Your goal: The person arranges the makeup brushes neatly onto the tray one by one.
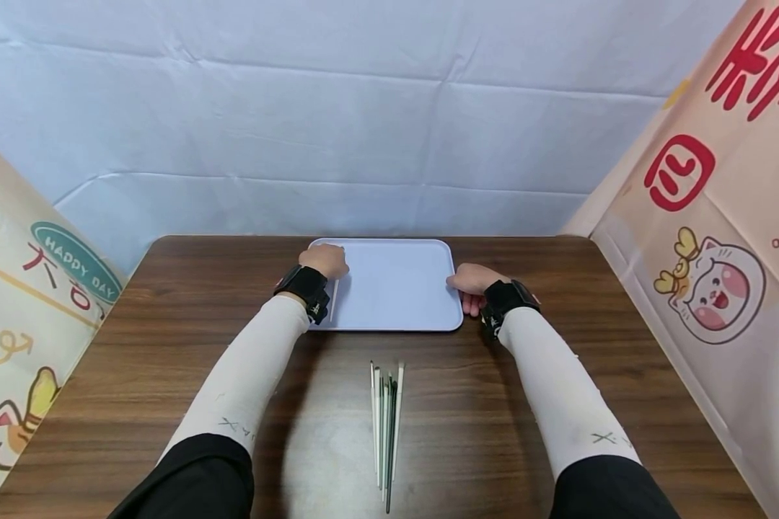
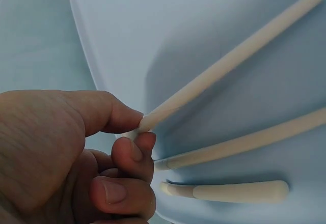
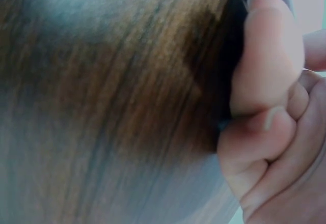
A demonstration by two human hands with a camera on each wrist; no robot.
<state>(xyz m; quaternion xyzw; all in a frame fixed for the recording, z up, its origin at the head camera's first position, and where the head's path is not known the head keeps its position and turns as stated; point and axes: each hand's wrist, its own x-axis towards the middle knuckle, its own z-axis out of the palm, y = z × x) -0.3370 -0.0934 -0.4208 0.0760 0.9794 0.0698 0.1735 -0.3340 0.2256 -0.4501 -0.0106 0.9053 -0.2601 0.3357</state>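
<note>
Head view: we see left hand point(image 1: 325, 260) pinching chopstick point(image 1: 333, 300) over tray point(image 1: 396, 285), stick trailing toward wrist; right hand point(image 1: 472, 280) gripping tray edge.

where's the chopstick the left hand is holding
In the head view the cream chopstick lies along the tray's left edge, pinched by the left hand.

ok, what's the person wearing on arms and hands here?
Both forearms are in off-white fitted sleeves, each marked near the elbow with a small dark X-like sign. Black upper sleeves show above them. Each wrist carries a black strap-on band with a boxy unit. The left hand and right hand are bare: no gloves, and no rings can be made out. No cables show.
</note>
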